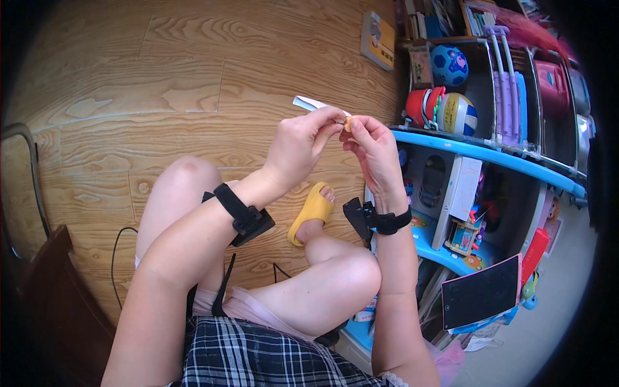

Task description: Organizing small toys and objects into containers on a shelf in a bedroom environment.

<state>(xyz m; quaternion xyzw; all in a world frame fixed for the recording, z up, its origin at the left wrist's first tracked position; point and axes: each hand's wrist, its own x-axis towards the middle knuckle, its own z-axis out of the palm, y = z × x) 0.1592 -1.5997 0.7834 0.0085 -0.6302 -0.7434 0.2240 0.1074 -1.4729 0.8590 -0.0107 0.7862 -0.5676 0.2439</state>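
Observation:
In front of me both hands meet over the floor, fingertips almost touching. My left hand (301,143) pinches a small orange piece (347,124) from the left, between thumb and index finger. From the right, my right hand (376,150) grips the same piece with thumb and fingers. What the piece is cannot be made out, as the fingers cover much of it. Just beyond my left fingers a white, box-like paper object (308,103) sticks out; my hand hides its near end, and whether I hold it is unclear.
Wood-grain floor (145,92) spreads ahead. A yellow book (378,41) lies by the shelves. Along the right stand a blue-edged toy shelf (483,146), balls (449,65) and a black drawing tablet (481,292). A dark wooden furniture piece (63,290) and a black cable (116,261) are left.

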